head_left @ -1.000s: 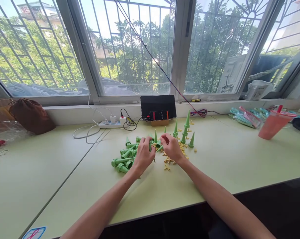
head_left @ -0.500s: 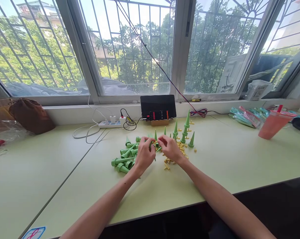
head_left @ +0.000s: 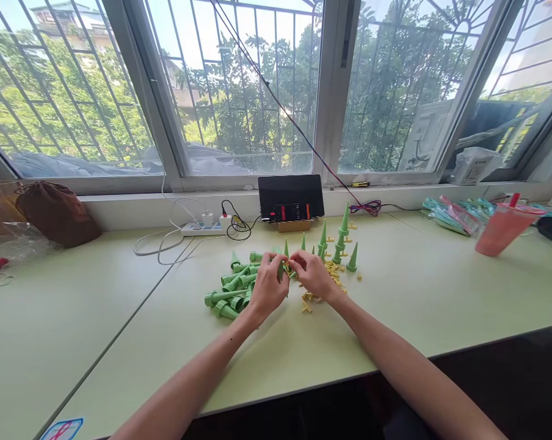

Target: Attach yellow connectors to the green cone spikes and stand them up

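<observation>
My left hand (head_left: 270, 282) is closed around a green plastic spike, most of it hidden by the fingers. Against it, my right hand (head_left: 311, 273) pinches a small yellow piece, largely covered by the fingertips. Left of my hands lies a heap of green spikes (head_left: 230, 297) with ribbed caps. Under and beside my right hand are loose yellow T-shaped pieces (head_left: 307, 307). Beyond it, several green spikes stand upright, among them a stacked column (head_left: 340, 243) with yellow pieces sticking out sideways and a single spike (head_left: 352, 259).
A phone (head_left: 296, 212) leans on a dark tablet (head_left: 290, 188) at the back. A white power strip (head_left: 206, 228) with cables lies left of them. Far right stand a red cup (head_left: 505, 232) and plastic packets (head_left: 447, 214); a brown bag (head_left: 58, 214) sits far left.
My hands have drawn slightly closer together at the fingertips, the left moving a little to the right. The yellow piece between them shows less now. The heaps look unchanged.
</observation>
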A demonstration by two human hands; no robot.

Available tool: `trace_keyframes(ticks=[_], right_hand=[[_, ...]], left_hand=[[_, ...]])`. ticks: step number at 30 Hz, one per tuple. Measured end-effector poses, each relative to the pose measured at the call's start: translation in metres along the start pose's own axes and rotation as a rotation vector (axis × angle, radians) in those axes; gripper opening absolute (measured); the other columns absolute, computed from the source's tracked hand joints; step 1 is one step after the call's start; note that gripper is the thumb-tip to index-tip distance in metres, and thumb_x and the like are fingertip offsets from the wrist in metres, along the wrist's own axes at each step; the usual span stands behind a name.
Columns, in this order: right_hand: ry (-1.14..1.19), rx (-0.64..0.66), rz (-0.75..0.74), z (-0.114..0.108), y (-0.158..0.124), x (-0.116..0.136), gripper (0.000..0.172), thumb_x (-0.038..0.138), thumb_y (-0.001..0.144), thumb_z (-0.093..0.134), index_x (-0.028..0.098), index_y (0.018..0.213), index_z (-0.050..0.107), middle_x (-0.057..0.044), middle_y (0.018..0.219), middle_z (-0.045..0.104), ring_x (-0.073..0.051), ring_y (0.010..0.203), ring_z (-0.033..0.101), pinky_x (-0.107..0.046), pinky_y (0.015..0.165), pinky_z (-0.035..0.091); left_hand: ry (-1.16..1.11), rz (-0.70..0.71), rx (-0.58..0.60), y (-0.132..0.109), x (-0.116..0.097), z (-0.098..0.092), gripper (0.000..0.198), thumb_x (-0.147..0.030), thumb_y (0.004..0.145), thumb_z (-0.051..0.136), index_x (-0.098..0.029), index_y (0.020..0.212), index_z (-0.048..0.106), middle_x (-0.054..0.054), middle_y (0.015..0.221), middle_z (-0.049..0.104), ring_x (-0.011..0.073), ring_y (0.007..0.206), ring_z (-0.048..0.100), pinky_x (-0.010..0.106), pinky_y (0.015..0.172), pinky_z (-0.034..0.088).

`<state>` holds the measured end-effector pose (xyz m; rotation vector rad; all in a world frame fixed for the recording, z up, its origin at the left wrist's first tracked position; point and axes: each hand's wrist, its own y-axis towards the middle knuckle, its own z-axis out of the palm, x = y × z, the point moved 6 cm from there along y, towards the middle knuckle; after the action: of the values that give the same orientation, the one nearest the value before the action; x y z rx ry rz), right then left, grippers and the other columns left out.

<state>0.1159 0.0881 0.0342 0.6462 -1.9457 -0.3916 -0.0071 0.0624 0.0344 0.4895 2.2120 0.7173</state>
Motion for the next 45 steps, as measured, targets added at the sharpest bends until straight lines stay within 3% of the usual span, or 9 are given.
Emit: trace_keyframes(ticks=[15, 24, 29, 35, 40, 45], right_hand=[[-0.093, 0.023, 0.023, 0.005, 0.000, -0.008, 0.028, 0.034, 0.093, 0.043, 0.018, 0.071, 0.051, 0.002, 0.061, 0.050, -0.011, 0.055, 0.040, -0.023, 0.054, 0.030], [-0.062, 0.037, 0.030, 0.004, 0.000, -0.004, 0.018, 0.027, 0.089, 0.049, 0.018, 0.075, 0.056, 0.001, 0.062, 0.055, -0.011, 0.055, 0.044, -0.023, 0.054, 0.033], [-0.016, 0.037, 0.000, 0.001, 0.000, 0.001, 0.011, 0.025, 0.088, 0.051, 0.018, 0.085, 0.059, -0.001, 0.072, 0.062, -0.013, 0.063, 0.053, -0.023, 0.059, 0.040], [-0.045, 0.035, 0.005, 0.002, 0.000, 0.000, 0.012, 0.026, 0.087, 0.053, 0.017, 0.084, 0.061, -0.002, 0.075, 0.064, -0.013, 0.065, 0.054, -0.024, 0.061, 0.040], [-0.076, 0.032, 0.033, 0.004, 0.001, -0.007, 0.020, 0.030, 0.089, 0.051, 0.016, 0.078, 0.059, -0.001, 0.066, 0.060, -0.012, 0.058, 0.049, -0.023, 0.057, 0.036], [-0.161, -0.001, 0.046, 0.003, 0.001, -0.010, 0.040, 0.043, 0.093, 0.044, 0.017, 0.063, 0.051, 0.001, 0.056, 0.050, -0.011, 0.052, 0.039, -0.024, 0.052, 0.028]], left_hand=[[0.049, 0.012, 0.020, 0.001, -0.001, 0.001, 0.032, -0.003, 0.077, 0.046, -0.020, 0.103, 0.055, 0.005, 0.103, 0.052, 0.0142, 0.079, 0.057, 0.027, 0.071, 0.048], [0.030, -0.066, 0.017, 0.002, 0.006, 0.001, 0.028, -0.008, 0.076, 0.050, -0.020, 0.100, 0.058, 0.005, 0.099, 0.057, 0.0151, 0.076, 0.056, 0.029, 0.069, 0.048], [0.042, -0.114, 0.027, 0.004, 0.010, 0.000, 0.027, -0.009, 0.076, 0.050, -0.020, 0.098, 0.059, 0.005, 0.096, 0.058, 0.0141, 0.071, 0.055, 0.029, 0.069, 0.047], [0.041, -0.097, 0.011, 0.004, 0.009, -0.001, 0.024, -0.010, 0.076, 0.051, -0.020, 0.096, 0.059, 0.005, 0.093, 0.058, 0.0145, 0.071, 0.055, 0.029, 0.068, 0.046], [0.026, -0.045, -0.004, 0.003, 0.004, -0.001, 0.025, -0.009, 0.077, 0.052, -0.019, 0.098, 0.059, 0.006, 0.096, 0.058, 0.0142, 0.070, 0.055, 0.029, 0.066, 0.047], [0.014, -0.035, 0.005, 0.001, 0.003, 0.000, 0.024, -0.009, 0.078, 0.051, -0.020, 0.099, 0.058, 0.005, 0.097, 0.056, 0.0129, 0.068, 0.054, 0.029, 0.066, 0.048]])
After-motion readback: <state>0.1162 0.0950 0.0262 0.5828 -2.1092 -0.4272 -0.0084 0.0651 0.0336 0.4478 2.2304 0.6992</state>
